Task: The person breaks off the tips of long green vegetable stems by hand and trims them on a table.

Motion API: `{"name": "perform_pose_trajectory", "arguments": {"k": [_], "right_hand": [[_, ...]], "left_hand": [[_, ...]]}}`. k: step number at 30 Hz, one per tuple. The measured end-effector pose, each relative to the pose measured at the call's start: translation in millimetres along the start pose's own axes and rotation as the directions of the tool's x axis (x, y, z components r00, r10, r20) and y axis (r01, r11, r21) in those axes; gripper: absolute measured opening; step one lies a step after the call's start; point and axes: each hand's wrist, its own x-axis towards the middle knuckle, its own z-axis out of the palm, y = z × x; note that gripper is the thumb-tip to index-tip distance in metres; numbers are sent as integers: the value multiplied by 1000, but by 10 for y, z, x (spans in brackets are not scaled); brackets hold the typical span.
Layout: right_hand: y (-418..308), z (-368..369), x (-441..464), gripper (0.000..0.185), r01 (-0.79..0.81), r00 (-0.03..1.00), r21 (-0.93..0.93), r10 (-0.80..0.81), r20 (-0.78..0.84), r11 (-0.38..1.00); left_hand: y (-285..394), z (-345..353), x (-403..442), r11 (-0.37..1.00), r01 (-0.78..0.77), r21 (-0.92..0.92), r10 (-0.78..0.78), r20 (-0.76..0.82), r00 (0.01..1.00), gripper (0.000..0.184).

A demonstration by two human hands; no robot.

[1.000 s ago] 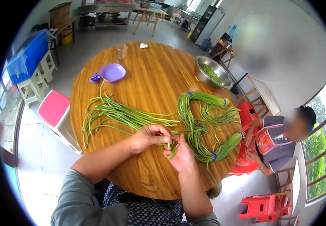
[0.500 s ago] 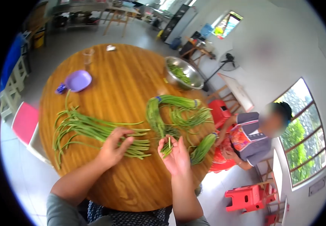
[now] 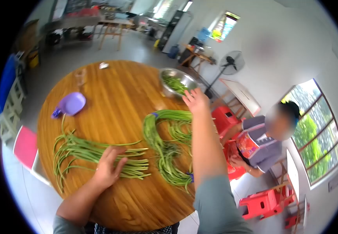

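Observation:
A loose spread of long beans (image 3: 83, 146) lies on the left of the round wooden table (image 3: 118, 93). My left hand (image 3: 108, 167) lies flat across these beans near their cut ends, thumb apart from the fingers. My right hand (image 3: 196, 100) reaches out to the near rim of a steel bowl (image 3: 169, 92), fingers apart and nothing visible in them. Short green bean pieces (image 3: 174, 84) lie inside the bowl. Between my arms, curved bundles of long beans (image 3: 150, 130) are bound with blue-purple ties; my right forearm hides part of them.
A purple plastic dish (image 3: 73, 104), a clear cup (image 3: 80, 77) and a crumpled white scrap (image 3: 103, 65) sit on the table. Another person (image 3: 260, 136) sits at the right edge. Red stools (image 3: 260, 204), a pink chair (image 3: 25, 148) and a standing fan (image 3: 231, 62) stand around.
My right hand has moved up and away from me to the bowl; the bean pieces it held are no longer visible in it. My left hand stays on the loose beans. The view has shifted.

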Motion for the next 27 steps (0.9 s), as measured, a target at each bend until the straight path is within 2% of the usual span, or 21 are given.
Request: {"name": "perform_pose_trajectory", "arguments": {"k": [1, 2, 4, 6, 8, 10, 12, 15, 16, 17, 19, 20, 22, 24, 25, 27], "right_hand": [[62, -40, -230, 56, -26, 1000, 57, 26, 13, 998], [137, -176, -429, 45, -61, 985, 41, 54, 165, 997], [212, -62, -1131, 35, -16, 968, -63, 31, 249, 998], [322, 80, -1701, 27, -8, 987, -168, 35, 160, 986], [478, 90, -2124, 25, 7, 984, -241, 37, 176, 971], [632, 81, -2414, 23, 40, 982, -314, 21, 190, 949], [792, 84, -2624, 21, 251, 961, -554, -135, 242, 794], [1074, 47, -2765, 17, 427, 903, -610, -273, 333, 667], [1181, 22, -2785, 16, 446, 894, -598, -296, 337, 665], [1260, -6, -2803, 16, 449, 892, -609, -295, 342, 653], [1300, -80, -2804, 17, 562, 823, -640, -280, 494, 524], [1309, -108, -2804, 17, 552, 831, -636, -288, 477, 540], [1295, -137, -2788, 16, 589, 805, -674, -252, 537, 446], [1243, -122, -2808, 17, 563, 824, -671, -271, 497, 483], [1220, -109, -2814, 18, 546, 836, -665, -281, 471, 509], [1225, -132, -2798, 18, 537, 843, -663, -302, 446, 521]], "left_hand": [[2, -12, -6, 1000, 11, 28, -11, 1, 1000, 19], [-38, 8, 1, 999, -22, 39, 23, -31, 999, 20], [-175, 27, -33, 995, -33, 90, 37, -44, 998, 20], [-277, 16, -42, 992, -9, 127, 15, -53, 998, 19], [-351, 33, -71, 954, -47, 297, 18, 100, 995, 18], [-405, 92, -124, 940, -75, 332, 40, 109, 993, 17], [-445, 135, -146, 913, -133, 387, 81, 146, 986, 16], [-389, 131, -136, 896, -138, 423, 75, 163, 984, 16], [-385, 130, -120, 889, -144, 434, 78, 167, 983, 16], [-387, 128, -118, 890, -146, 432, 80, 166, 983, 16], [-376, 86, -132, 883, -159, 441, 77, 198, 977, 16], [-354, 69, -116, 897, -165, 409, 89, 199, 976, 16], [-306, 46, -72, 908, -181, 378, 106, 211, 972, 16], [-226, -3, -44, 958, -207, 197, 150, 270, 951, 18], [-182, -28, -46, 956, -215, 199, 153, 289, 945, 18], [-114, -43, -54, 951, -283, 123, 193, 478, 857, 20]]}}
